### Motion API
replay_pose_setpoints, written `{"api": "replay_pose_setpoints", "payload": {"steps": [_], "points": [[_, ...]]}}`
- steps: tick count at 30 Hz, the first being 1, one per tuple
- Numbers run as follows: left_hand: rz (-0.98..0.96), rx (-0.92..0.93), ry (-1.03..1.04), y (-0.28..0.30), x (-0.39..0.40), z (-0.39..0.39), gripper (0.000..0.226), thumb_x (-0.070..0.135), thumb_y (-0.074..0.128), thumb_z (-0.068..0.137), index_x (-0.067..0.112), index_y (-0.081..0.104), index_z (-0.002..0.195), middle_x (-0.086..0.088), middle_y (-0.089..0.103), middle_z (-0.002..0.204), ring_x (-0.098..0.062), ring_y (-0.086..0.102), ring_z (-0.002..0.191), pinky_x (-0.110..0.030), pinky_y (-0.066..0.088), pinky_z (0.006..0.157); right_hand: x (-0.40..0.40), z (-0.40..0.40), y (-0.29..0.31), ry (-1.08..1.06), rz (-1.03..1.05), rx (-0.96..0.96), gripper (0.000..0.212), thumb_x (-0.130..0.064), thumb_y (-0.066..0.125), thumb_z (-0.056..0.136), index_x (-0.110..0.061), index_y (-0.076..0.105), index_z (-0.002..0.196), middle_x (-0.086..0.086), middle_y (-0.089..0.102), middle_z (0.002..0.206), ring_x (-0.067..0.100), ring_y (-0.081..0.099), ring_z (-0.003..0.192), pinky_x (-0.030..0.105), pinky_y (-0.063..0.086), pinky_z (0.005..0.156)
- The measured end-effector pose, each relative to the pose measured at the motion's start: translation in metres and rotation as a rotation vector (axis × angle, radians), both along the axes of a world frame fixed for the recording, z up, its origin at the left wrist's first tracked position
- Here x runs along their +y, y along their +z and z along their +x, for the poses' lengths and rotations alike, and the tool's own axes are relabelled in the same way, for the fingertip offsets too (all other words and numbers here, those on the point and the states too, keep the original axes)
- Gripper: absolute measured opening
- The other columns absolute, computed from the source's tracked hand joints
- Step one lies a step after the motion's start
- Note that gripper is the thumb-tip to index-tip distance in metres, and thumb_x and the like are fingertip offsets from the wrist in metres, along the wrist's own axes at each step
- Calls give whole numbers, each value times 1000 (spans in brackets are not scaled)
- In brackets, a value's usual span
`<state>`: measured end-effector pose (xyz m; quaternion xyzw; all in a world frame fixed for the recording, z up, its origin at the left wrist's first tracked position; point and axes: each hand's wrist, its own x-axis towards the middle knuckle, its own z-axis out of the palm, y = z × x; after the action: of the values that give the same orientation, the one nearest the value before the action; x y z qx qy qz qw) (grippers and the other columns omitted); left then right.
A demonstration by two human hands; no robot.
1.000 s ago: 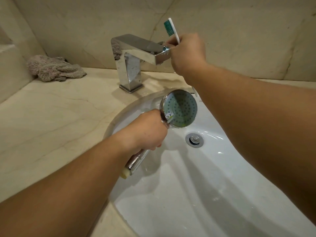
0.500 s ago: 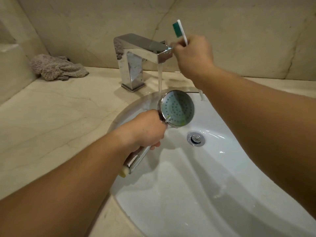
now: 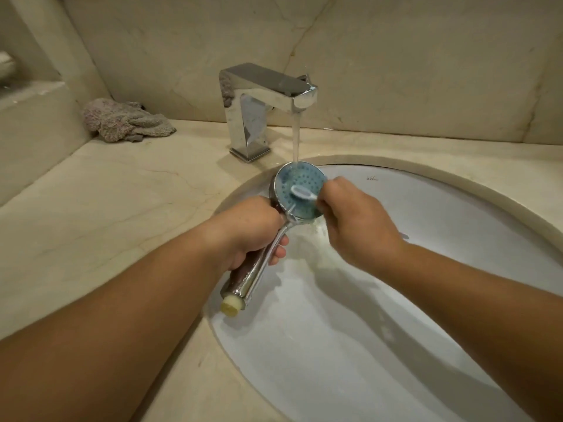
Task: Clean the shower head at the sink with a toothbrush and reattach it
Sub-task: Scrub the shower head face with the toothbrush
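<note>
My left hand (image 3: 256, 231) grips the chrome handle of the shower head (image 3: 300, 190), holding its round blue-green nozzle face up over the white sink (image 3: 457, 239). Water runs from the square chrome faucet (image 3: 265, 99) onto the top edge of that face. My right hand (image 3: 356, 226) holds a white toothbrush (image 3: 303, 193), whose head lies across the nozzle face. The toothbrush handle is mostly hidden inside my fist. The handle's cream threaded end (image 3: 231, 306) points toward me.
A crumpled greyish cloth (image 3: 125, 120) lies on the beige marble counter (image 3: 106, 208) at the back left, beside a raised ledge (image 3: 33, 117). Marble wall stands behind the faucet. The sink drain is hidden by my right hand.
My right hand left the faucet lever and came down with the toothbrush onto the shower head's face. Water now flows steadily, and the shower head sits under the stream.
</note>
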<state>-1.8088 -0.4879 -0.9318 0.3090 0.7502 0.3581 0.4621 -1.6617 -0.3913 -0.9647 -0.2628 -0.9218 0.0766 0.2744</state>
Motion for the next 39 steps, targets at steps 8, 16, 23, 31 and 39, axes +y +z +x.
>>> {"api": "replay_pose_setpoints", "payload": {"steps": [8,16,23,31,39], "points": [[57,42,6,-5,11,-5,17,19,44,110,19,61,111,-13,65,86,-19,63,62,-30,54,54,12,-7,-7,-33,69,31,10,3,56,86,-5,52,85,12,54,83,25,41,61,32,33,50],[73,102,-48,-11,13,-9,17,20,45,109,18,62,113,-12,66,85,-19,62,62,-31,52,55,10,-15,-6,-41,91,95,6,2,57,81,-4,54,82,13,53,80,24,41,62,30,35,48],[90,177,-79,-13,16,-12,19,19,44,108,16,59,120,-12,66,87,-20,61,60,-31,50,54,12,-12,-2,-45,74,127,11,-13,46,87,-6,54,84,8,52,80,21,40,62,23,30,46],[78,225,-109,-12,15,-10,19,20,45,108,15,59,120,-12,68,89,-20,63,62,-30,52,55,13,-12,1,-52,102,78,2,-3,56,86,-3,55,87,14,54,84,24,45,64,37,45,49],[75,214,-92,-14,16,-14,21,19,42,107,16,57,122,-12,68,92,-21,63,65,-31,51,57,17,-5,1,-111,1,88,10,-12,49,96,-6,56,96,6,53,89,19,42,74,33,40,65]]}}
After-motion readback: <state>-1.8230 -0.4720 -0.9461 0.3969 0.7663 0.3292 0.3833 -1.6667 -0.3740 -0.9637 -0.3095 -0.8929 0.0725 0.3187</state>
